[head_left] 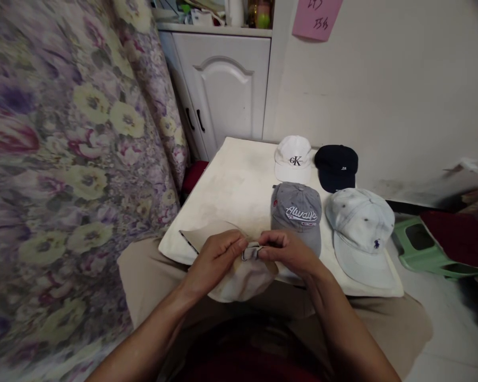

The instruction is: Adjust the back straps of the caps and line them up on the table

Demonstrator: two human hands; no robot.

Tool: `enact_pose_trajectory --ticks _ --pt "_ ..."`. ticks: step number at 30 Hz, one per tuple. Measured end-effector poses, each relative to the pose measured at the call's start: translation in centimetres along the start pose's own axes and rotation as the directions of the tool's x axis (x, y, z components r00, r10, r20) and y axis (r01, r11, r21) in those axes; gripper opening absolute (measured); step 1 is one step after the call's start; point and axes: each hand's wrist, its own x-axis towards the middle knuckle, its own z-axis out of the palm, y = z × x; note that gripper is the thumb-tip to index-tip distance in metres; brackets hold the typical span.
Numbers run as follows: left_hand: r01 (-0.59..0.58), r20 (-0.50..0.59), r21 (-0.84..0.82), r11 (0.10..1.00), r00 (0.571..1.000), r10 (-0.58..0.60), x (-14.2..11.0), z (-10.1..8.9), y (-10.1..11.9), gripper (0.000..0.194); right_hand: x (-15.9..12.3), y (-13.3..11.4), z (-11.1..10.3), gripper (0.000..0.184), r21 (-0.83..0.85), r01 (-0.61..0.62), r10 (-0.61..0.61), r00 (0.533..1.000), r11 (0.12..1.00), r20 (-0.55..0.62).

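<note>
A beige cap (242, 281) is held over my lap at the near edge of the cream-covered table, its brim pointing away to the left. My left hand (221, 252) pinches one side of the cap's back strap (252, 251), near its buckle. On the other side, the fingers of my right hand (284, 249) pinch the strap's end. Just beyond my right hand lies a grey cap (297, 207) with "Always" lettering. To its right rests a pale blue cap (360, 223). Behind these are a white cap (293, 156) and a navy cap (336, 165).
The cream-covered table (231, 180) stands against the wall and a white cabinet (227, 85). A floral curtain (83, 159) hangs close on the left. To the right, a green stool (422, 249) stands on the tiled floor, near a plug with a cord (468, 165).
</note>
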Motion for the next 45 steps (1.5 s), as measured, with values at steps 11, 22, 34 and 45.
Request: enact_pose_trajectory --ticks 11,22,34,45 --pt "0.070 0.100 -0.097 0.993 0.993 -0.060 0.2 0.1 -0.2 0.037 0.7 -1.3 -1.0 0.020 -0.077 -0.056 0.067 0.986 0.995 0.151" --pt "0.078 0.067 -0.077 0.994 0.995 -0.073 0.2 0.5 -0.6 0.026 0.9 -2.0 -1.1 0.014 -0.181 -0.061 0.091 0.983 0.982 0.161" --pt "0.096 0.014 -0.033 0.995 0.995 -0.096 -0.1 1.1 -0.4 0.019 0.8 -2.0 -0.9 0.020 -0.252 -0.015 0.053 0.988 0.968 0.143" --pt "0.108 0.079 -0.112 0.988 0.992 -0.100 0.0 0.5 -0.6 0.022 -0.1 -3.8 -0.2 0.011 -0.558 0.195 -0.121 0.979 0.807 0.166"
